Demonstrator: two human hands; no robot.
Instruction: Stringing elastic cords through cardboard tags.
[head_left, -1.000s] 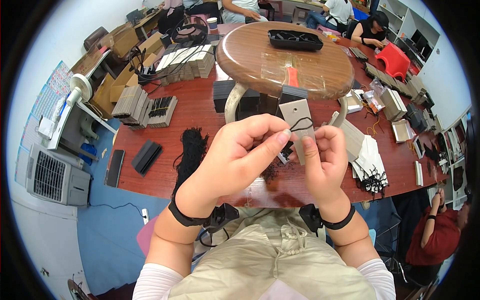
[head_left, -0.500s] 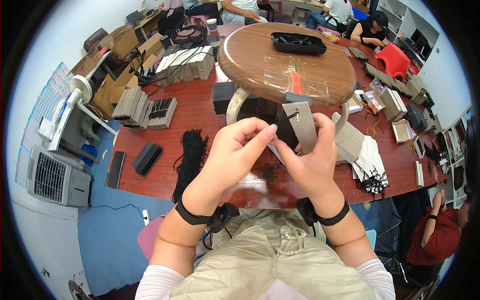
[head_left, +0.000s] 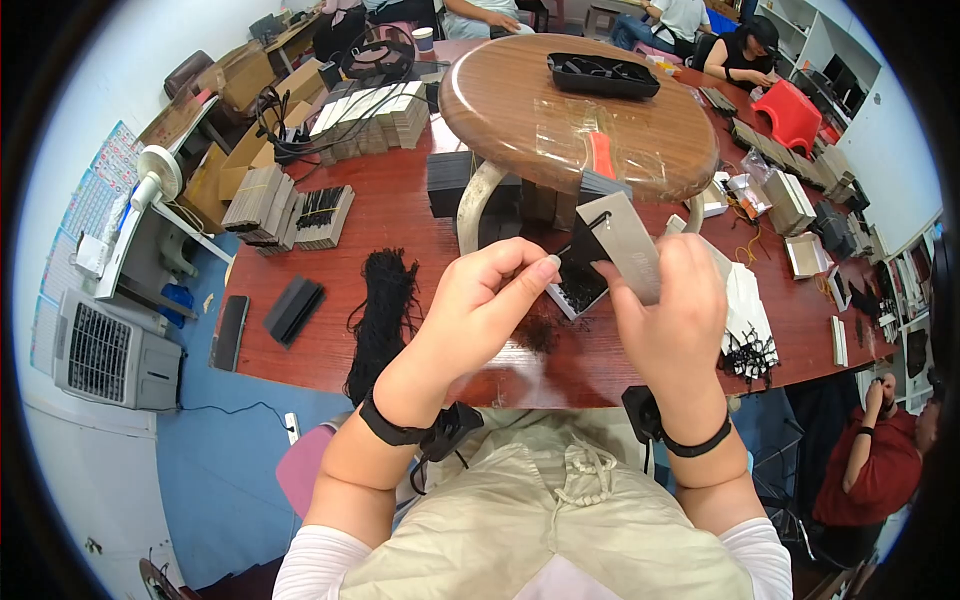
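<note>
My right hand (head_left: 678, 310) grips a grey hang tag (head_left: 630, 240) by its lower part, thumb on one side and fingers round the other. A black cord (head_left: 583, 234) runs from the hole near the tag's top towards my left hand (head_left: 480, 295). Thumb and forefinger of that hand are pinched together on the cord's end. Beneath the hands lies a small white box (head_left: 578, 306) with black bits in it. Left of my left forearm lies a thick bundle of black cords (head_left: 385, 300).
A round wooden stool (head_left: 500, 110) stands on the red table (head_left: 300, 352), a black tray (head_left: 603, 78) on its seat. White tags with black cords (head_left: 745, 315) lie right of my hand. Stacked grey tags (head_left: 258, 208) stand at left. Other people sit around the far side and right.
My right hand has moved right with the tag, away from my left hand, which stays nearly in place. More of the white box now shows between them.
</note>
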